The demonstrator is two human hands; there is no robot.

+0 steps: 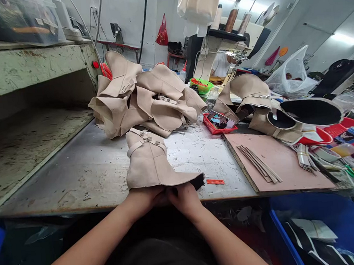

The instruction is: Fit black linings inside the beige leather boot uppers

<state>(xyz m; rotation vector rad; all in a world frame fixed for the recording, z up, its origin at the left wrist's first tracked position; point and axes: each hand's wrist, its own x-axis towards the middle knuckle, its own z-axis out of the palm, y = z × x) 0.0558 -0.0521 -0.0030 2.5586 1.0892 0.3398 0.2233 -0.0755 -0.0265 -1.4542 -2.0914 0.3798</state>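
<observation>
While resting at the front of a littered bench [101, 176], shows 1 tan boot [147, 167], toe to the right, with left hand [152, 194] and right hand [186, 196] close together at its lower rim. Cannot tell clamped from merely touching, because of fingertips hidden under the rim. Could slip off the front edge with a loose hold, given so little bench on the near side; could stretch at the open toe edge if tugged unevenly. Might snag a strap [135, 147] on the pile [161, 85] just behind if pushed forward, or sweep away 1 orange strip [215, 182] beside the toe. Farther right, would meet the raised edge of a pink slab [291, 165], bearing loose strips [259, 163] liable to scatter if bumped. Offers freest room to the left, over open bench toward the shelf [33, 70]; allows little ahead. Below at right, note a blue bin [352, 213], beyond the bench edge.
</observation>
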